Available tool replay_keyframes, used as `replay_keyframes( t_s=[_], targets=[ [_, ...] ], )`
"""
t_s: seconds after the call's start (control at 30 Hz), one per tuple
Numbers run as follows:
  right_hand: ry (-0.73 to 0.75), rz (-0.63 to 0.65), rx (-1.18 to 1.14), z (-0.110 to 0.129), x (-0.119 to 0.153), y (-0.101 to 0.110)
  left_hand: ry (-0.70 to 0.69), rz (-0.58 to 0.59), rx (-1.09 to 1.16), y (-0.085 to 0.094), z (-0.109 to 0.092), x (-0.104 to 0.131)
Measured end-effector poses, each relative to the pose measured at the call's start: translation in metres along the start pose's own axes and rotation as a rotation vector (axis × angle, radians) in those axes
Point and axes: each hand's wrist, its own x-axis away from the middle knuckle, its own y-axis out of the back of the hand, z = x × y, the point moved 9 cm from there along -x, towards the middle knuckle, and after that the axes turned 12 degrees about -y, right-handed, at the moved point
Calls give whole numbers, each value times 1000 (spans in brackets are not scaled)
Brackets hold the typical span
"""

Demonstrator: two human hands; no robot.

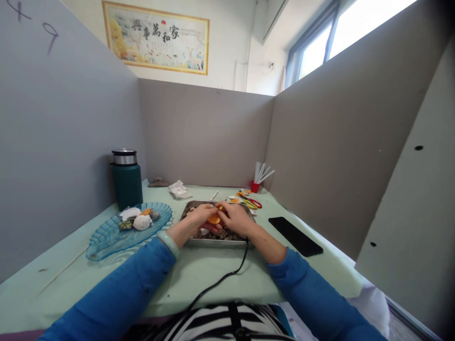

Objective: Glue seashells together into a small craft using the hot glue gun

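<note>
Left hand and right hand together above a metal tray, fingers in a pinch on an orange piece.

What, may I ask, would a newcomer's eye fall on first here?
Probably the bright orange piece held between the left hand and right hand, over the metal tray. Next, likely the blue dish of shells at the left, with the dark green flask standing behind it.

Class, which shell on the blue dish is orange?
The orange shell directly behind the front white shell; the others are white or darkly mottled.
</note>
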Motion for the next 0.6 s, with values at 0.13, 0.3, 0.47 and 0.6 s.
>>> replay_keyframes(
  t_s=[0.13, 0.3, 0.47, 0.6],
  targets=[
    [-4, -7, -1, 0, -1, 1, -9, -12, 35, 0, -2, 0],
    [-2, -9, -13, 0, -3, 2, -33, 5, 125, -1, -2, -3],
    [-1, -6, -32, -1, -3, 2, -43, 50, 146, -3, -1, -6],
    [2, -9, -43, -1, -3, 1, -46, 57, 159, -3, 1, -7]
  ],
)
